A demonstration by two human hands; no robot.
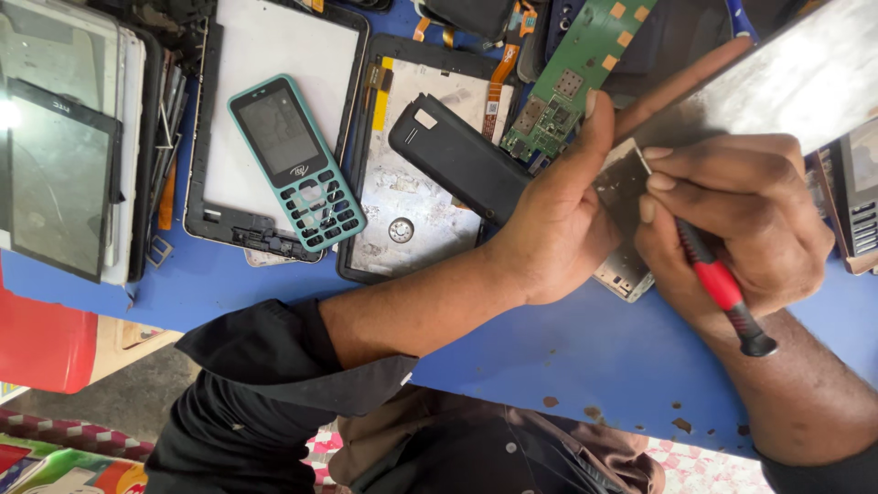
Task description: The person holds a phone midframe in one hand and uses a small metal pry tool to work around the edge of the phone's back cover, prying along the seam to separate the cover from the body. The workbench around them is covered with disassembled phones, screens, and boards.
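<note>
Nearest the camera, a black sleeve and brown shirt lean over a blue surface (567,357) with chipped paint near its front edge. The right hand (741,220) is closed in a pencil grip on a red-and-black screwdriver (727,297), whose handle slants down and right while its tip, hidden by the fingers, points up-left at a small metal phone part (625,174). The left hand (562,220) curls around that part from the left, thumb up along its edge, holding it just above the surface. The two hands touch around it.

Beyond the left hand lies a black phone back cover (457,155), slanted. Further left, a teal keypad phone (297,160) rests on a white tablet frame (274,55). At the back is a green circuit board (572,78); dark screens (59,174) are stacked far left.
</note>
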